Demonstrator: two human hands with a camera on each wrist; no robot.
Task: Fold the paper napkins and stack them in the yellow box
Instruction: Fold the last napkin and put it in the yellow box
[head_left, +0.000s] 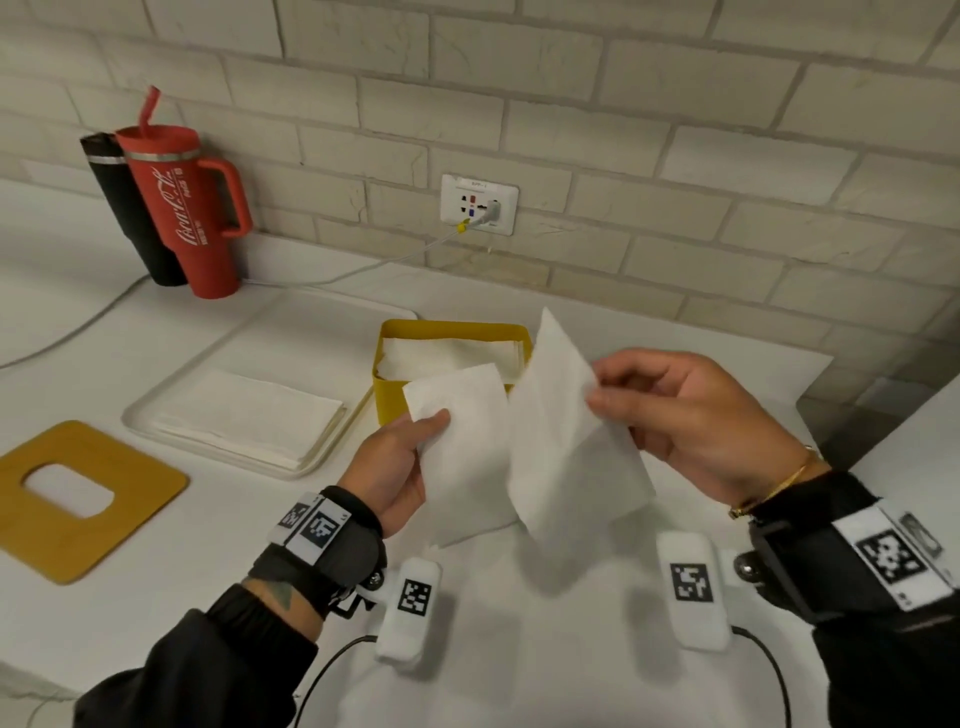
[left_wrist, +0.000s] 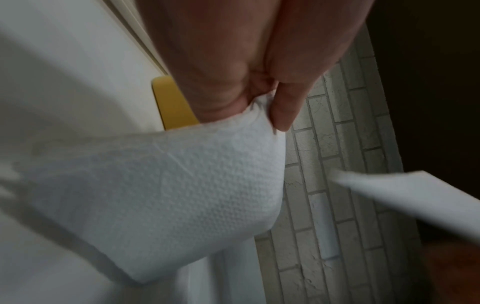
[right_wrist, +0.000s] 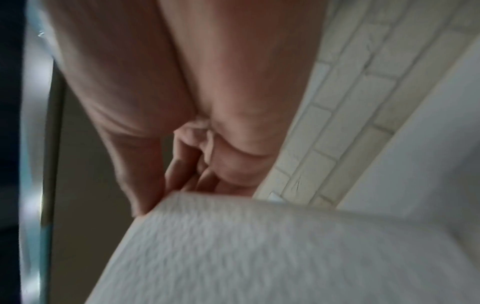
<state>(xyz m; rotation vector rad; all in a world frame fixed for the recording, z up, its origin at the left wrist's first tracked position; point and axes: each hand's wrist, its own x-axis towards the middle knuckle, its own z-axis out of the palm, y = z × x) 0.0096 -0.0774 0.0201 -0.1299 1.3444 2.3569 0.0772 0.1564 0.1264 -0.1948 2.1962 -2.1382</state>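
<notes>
Above the near tabletop (head_left: 156, 597), held up between two hands: one white napkin (head_left: 561, 431), bent mid-fold into two flaps. Left hand (head_left: 395, 467) pinching the left flap's edge, thumb on top, fingers (left_wrist: 283, 107) curled behind the paper. Right hand (head_left: 691, 415) pinching the right flap near its upper edge, fingers (right_wrist: 182, 164) curled in on the sheet. Marker-tagged bands strapped on both wrists.

Just behind the napkin, on the tabletop: yellow box (head_left: 395, 395), open, with folded napkins (head_left: 452, 353) lying inside. Touching or just beside its left wall, a white tray (head_left: 218, 353) carrying a flat stack (head_left: 249, 421) of napkins. Nearer and farther left, a flat yellow lid (head_left: 130, 499) with a rounded cutout.

At the far left, near the brick wall (head_left: 623, 130): red tumbler (head_left: 192, 213) with handle and straw, black tumbler (head_left: 130, 208) close behind it. Farther back, a wall socket (head_left: 478, 203) with one plug in, cable (head_left: 78, 327) trailing left across the tabletop.
</notes>
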